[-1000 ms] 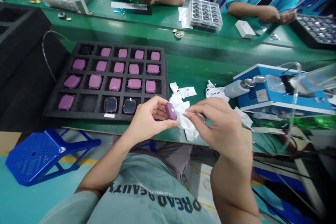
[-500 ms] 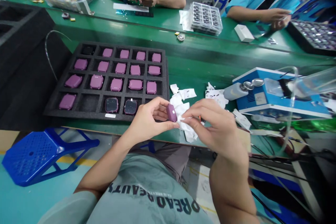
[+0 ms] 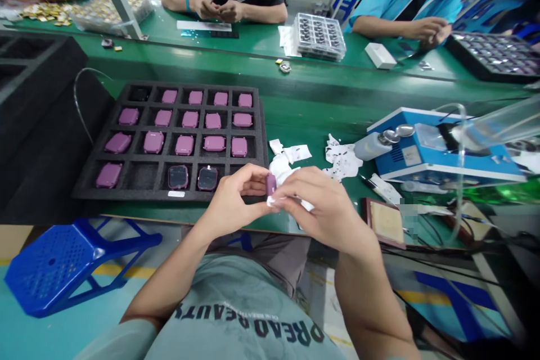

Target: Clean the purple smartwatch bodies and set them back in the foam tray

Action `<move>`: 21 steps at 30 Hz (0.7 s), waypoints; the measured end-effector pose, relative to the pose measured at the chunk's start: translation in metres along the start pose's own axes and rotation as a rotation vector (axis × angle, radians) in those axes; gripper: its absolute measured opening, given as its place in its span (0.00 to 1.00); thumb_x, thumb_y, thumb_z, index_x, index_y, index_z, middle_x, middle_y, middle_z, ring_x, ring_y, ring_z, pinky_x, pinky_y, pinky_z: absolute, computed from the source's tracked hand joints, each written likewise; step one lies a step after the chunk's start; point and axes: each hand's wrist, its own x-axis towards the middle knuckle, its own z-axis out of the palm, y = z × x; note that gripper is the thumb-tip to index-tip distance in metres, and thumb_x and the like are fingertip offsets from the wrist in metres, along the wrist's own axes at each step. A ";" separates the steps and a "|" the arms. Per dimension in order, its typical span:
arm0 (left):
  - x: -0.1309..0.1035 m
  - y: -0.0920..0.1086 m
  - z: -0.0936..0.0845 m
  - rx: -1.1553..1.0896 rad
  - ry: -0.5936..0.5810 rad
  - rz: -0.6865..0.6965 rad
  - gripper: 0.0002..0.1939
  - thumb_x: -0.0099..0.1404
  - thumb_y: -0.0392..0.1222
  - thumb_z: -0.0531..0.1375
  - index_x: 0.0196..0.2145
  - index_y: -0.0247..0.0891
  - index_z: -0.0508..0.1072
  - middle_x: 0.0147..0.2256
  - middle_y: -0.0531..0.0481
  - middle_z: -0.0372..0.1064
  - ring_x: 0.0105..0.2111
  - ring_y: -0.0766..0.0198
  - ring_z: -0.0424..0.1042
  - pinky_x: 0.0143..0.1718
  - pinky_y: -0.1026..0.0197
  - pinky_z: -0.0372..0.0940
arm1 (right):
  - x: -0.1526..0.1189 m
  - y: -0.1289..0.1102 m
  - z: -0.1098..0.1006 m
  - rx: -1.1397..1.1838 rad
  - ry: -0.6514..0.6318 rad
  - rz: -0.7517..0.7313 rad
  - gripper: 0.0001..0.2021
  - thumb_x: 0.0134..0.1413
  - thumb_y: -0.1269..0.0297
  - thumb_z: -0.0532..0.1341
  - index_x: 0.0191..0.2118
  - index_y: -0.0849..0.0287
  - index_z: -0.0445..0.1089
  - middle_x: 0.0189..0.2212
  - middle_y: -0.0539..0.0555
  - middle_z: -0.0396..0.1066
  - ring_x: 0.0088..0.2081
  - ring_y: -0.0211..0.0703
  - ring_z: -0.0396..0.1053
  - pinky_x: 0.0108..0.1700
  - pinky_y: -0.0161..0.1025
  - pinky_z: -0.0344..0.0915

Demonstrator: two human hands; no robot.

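Note:
My left hand (image 3: 234,197) is closed around a purple smartwatch case (image 3: 270,183), gripping it on edge between thumb and fingers. From the other side my right hand (image 3: 327,205) pinches a small piece of white wipe (image 3: 270,201) against the case's lower edge. Crumpled white wipes (image 3: 280,169) lie on the bench just beyond, partly hidden by my right hand. To the left is a black foam tray (image 3: 86,188) with purple watch cases in most compartments. Two watches (image 3: 178,177) in its front row show dark screens.
A blue machine (image 3: 430,166) stands on the right, with a pump bottle (image 3: 373,145) against it. Near the front edge lies a framed tan pad (image 3: 383,224). A blue stool (image 3: 54,264) is below left. Across the bench, several people work near a clear compartment box (image 3: 320,36).
My right hand has moved left, up to the watch case, and its white wipe now meets the edge. The case has turned more edge-on. The whole view has shifted slightly.

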 end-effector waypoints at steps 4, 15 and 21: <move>0.000 -0.001 0.000 -0.008 0.009 -0.002 0.26 0.50 0.37 0.78 0.45 0.39 0.75 0.43 0.48 0.80 0.42 0.60 0.82 0.51 0.57 0.77 | 0.012 0.018 0.012 -0.104 0.124 0.088 0.06 0.67 0.67 0.62 0.37 0.54 0.76 0.33 0.52 0.79 0.35 0.43 0.73 0.41 0.44 0.66; -0.001 0.001 0.001 -0.026 0.033 -0.035 0.28 0.49 0.38 0.79 0.45 0.39 0.75 0.44 0.47 0.80 0.42 0.61 0.82 0.51 0.57 0.77 | 0.001 0.036 0.014 0.006 0.250 0.263 0.05 0.63 0.66 0.65 0.34 0.55 0.75 0.29 0.50 0.75 0.32 0.42 0.70 0.37 0.42 0.67; -0.001 -0.001 0.001 -0.030 0.039 -0.031 0.29 0.48 0.37 0.80 0.46 0.40 0.75 0.44 0.48 0.80 0.42 0.60 0.81 0.50 0.56 0.77 | 0.005 0.010 0.017 0.196 0.344 0.416 0.06 0.60 0.64 0.66 0.31 0.56 0.75 0.27 0.49 0.76 0.29 0.39 0.71 0.34 0.39 0.70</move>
